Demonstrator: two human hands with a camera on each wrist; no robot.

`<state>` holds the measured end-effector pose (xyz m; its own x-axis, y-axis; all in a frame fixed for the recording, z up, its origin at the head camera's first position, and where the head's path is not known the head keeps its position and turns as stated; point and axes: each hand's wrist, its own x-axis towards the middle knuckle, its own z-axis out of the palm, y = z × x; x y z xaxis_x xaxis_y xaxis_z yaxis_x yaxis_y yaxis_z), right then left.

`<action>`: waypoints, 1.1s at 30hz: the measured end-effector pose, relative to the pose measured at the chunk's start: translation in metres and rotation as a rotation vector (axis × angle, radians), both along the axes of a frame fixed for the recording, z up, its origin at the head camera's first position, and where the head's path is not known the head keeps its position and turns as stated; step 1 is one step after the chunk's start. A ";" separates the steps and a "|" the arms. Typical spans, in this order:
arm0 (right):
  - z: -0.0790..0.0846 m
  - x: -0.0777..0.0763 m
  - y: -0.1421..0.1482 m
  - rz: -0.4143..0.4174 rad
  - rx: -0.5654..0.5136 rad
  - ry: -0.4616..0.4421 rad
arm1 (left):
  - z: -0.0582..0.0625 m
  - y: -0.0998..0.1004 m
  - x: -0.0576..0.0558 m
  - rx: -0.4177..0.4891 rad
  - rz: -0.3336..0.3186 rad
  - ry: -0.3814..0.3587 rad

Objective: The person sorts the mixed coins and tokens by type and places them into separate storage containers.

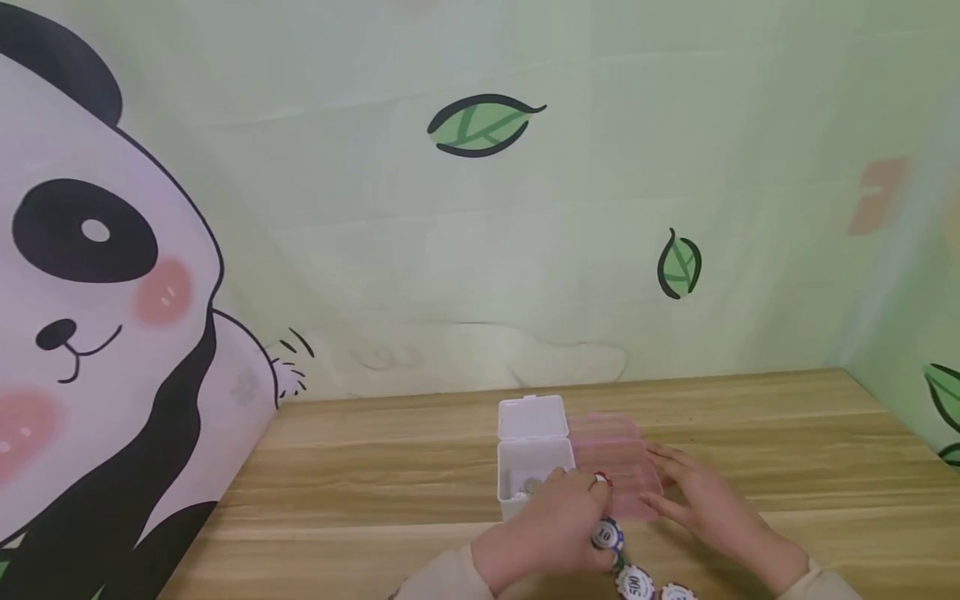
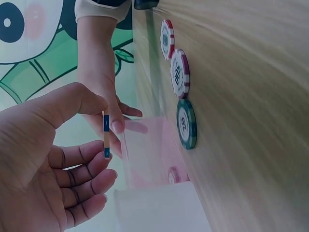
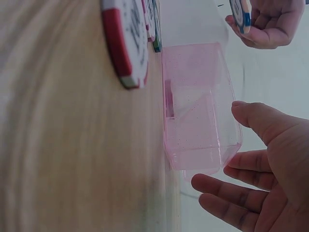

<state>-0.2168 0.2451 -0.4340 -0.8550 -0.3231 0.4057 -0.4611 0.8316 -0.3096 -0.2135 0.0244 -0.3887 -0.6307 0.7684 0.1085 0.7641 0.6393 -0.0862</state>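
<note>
My left hand (image 1: 558,517) pinches a blue-and-white poker chip (image 1: 606,535) marked 10 by its edge, between thumb and fingers. The chip is held up off the table and seen edge-on in the left wrist view. Beside it stands a clear pink plastic box (image 3: 193,111), a red-edged chip (image 2: 173,175) inside. My right hand (image 1: 708,504) rests its thumb and fairly straight fingers against the box's right end. On the table lie a green chip (image 2: 186,124), a purple-and-white chip (image 2: 180,74) and a red-and-white chip (image 2: 167,39) in a row.
A white box (image 1: 504,475) with its lid (image 1: 532,418) flipped back adjoins the pink box on the left. Small pale pieces (image 1: 531,486) lie in it. Behind the wooden table (image 1: 360,483) hangs a printed panda backdrop (image 1: 337,208).
</note>
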 end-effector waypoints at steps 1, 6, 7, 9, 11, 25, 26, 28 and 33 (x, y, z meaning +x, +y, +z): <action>0.000 0.000 0.000 -0.002 0.001 -0.003 | 0.000 0.000 -0.001 -0.003 0.007 0.001; 0.001 0.000 -0.001 -0.004 0.007 -0.012 | -0.001 0.000 -0.005 0.001 0.022 0.011; 0.001 0.000 -0.001 -0.004 0.006 -0.016 | -0.001 0.000 -0.006 0.006 0.021 0.017; 0.001 -0.001 -0.001 -0.004 0.005 -0.017 | -0.001 0.001 -0.008 0.016 0.019 0.026; 0.001 0.000 -0.001 -0.008 0.006 -0.020 | -0.002 0.001 -0.009 0.020 0.022 0.032; 0.001 -0.001 -0.001 -0.013 0.009 -0.031 | 0.000 0.009 -0.025 0.062 0.073 -0.008; 0.001 -0.001 -0.001 -0.013 0.010 -0.033 | 0.000 0.009 -0.026 0.064 0.075 0.000; 0.002 -0.001 -0.001 -0.015 0.006 -0.042 | 0.000 0.011 -0.029 0.071 0.080 0.004; 0.003 0.000 -0.002 -0.020 -0.001 -0.051 | -0.002 0.015 -0.036 0.089 0.105 -0.002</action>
